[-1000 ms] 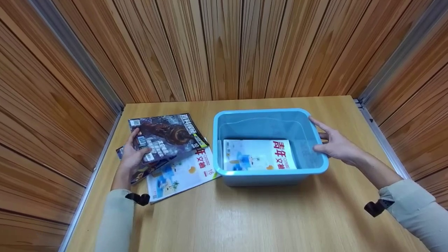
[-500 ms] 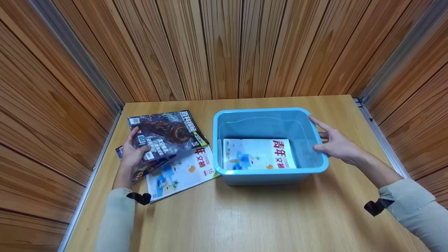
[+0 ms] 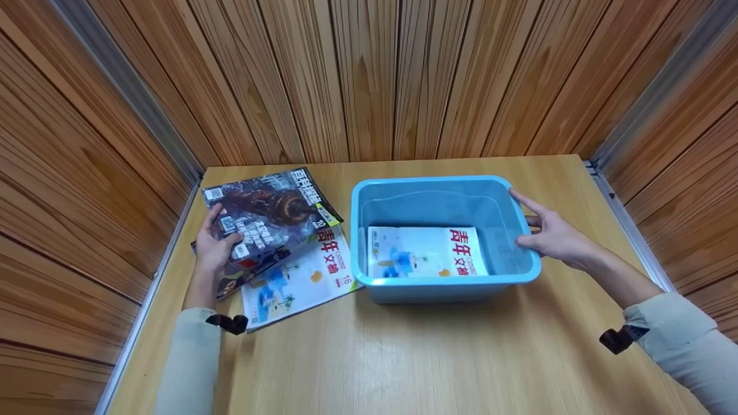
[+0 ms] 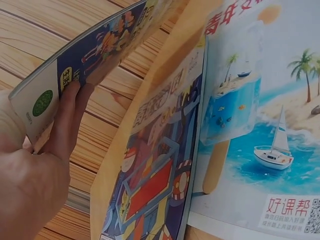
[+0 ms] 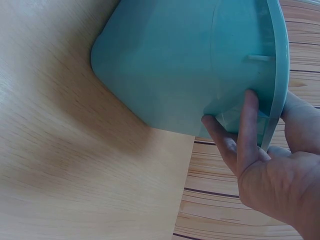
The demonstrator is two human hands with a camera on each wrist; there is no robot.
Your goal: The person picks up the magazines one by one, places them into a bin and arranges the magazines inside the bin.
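Note:
My left hand (image 3: 214, 249) grips the near-left corner of a dark magazine (image 3: 264, 212), thumb on the cover and fingers (image 4: 67, 120) under it, lifting it off the pile. Under it lie a colourful magazine (image 4: 155, 175) and a white-and-blue beach-cover magazine (image 3: 300, 276). A blue plastic bin (image 3: 450, 291) stands at the table's middle with another white magazine (image 3: 426, 252) flat inside. My right hand (image 3: 553, 236) rests against the bin's right rim, thumb over the edge and fingers (image 5: 240, 140) straight along the outer wall.
The wooden table (image 3: 403, 357) is boxed in by wood-panelled walls (image 3: 369, 75) at the back and both sides. A small black clip sits at each sleeve cuff (image 3: 230, 323).
My left hand has raised the dark magazine and shifted it a little toward the back of the table. The right hand and the bin have stayed put.

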